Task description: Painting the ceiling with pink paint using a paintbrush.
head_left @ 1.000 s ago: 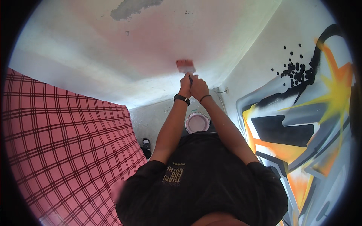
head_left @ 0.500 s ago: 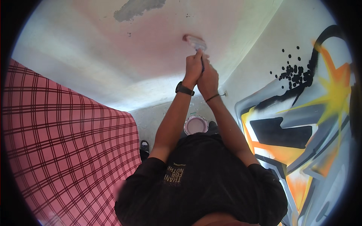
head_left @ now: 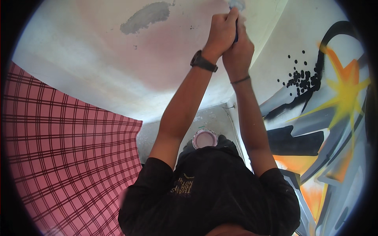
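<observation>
the left hand (head_left: 222, 35), wearing a black wristwatch (head_left: 202, 61), is pinching a flat paintbrush with a dark blue handle (head_left: 236, 33) at about one o'clock, its thumb lying along the handle. the right hand (head_left: 239, 55), wearing a thin dark wristband (head_left: 240, 80), is pressing in just beside it and closing on the same handle from the three o'clock side.

the pale plaster wall (head_left: 118, 78) is showing a broad, cloudy pink area around twelve o'clock, so the coating is looking, in my judgement, only partly done. a rough grey patch (head_left: 146, 17) at eleven o'clock is showing no pink, and the whitish stretch from ten o'clock down to the wall's lower edge is looking uncoated or very thinly coated. a round white-rimmed bucket (head_left: 205, 131) is standing on the grey concrete floor (head_left: 153, 135), near the middle toward five o'clock; it is holding pale pink liquid, so paint is seemingly remaining.

the brush head is blurring, and the upper edge is cutting it off, so i cannot tell whether the bristles are touching the wall. several right-hand fingers are hiding behind the handle. a black t-shirt (head_left: 220, 196) is covering the bucket's near side, and a pink plaid cloth (head_left: 78, 157) at eight o'clock is hiding whatever is lying behind it.
</observation>
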A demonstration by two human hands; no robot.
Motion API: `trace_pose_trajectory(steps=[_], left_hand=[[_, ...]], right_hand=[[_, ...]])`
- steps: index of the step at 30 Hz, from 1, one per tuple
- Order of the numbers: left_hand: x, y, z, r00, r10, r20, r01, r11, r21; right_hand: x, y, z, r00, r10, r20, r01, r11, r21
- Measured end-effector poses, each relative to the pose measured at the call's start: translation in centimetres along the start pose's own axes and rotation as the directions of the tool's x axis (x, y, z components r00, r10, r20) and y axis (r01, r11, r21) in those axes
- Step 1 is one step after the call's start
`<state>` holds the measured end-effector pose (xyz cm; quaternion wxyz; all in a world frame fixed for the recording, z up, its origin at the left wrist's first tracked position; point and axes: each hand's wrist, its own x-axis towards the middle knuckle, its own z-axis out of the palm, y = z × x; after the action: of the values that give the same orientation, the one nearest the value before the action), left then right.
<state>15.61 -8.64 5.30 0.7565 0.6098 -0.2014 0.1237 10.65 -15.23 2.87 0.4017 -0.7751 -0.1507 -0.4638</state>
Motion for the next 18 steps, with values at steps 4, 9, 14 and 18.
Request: trace_pose_trajectory(steps=[4,9,14,18], left_hand=[[3.1,5.2,0.9,0.993,0.101,0.068,-0.104,0.994,0.041],[1.5,1.5,0.2,0.998,0.055,-0.036,-0.059,0.991,-0.124],[-4.0,-6.4,-2.3,0.974,-0.225,-0.008,0.209,0.919,-0.334],[-9.0,-10.7,-4.6,0.936,-0.349,-0.050,0.311,0.883,-0.353]], right_hand=[[4.7,-1.3,-0.9,0.998,-0.047,-0.045,0.044,0.996,-0.075],[2.3,0.3,0.3,0.997,-0.026,0.076,0.040,0.980,-0.196],[-5.9,2.7,1.9,0.963,0.137,0.232,-0.080,0.967,-0.242],[-12.0,3.3,3.0,0.882,0.266,0.390,-0.161,0.946,-0.283]])
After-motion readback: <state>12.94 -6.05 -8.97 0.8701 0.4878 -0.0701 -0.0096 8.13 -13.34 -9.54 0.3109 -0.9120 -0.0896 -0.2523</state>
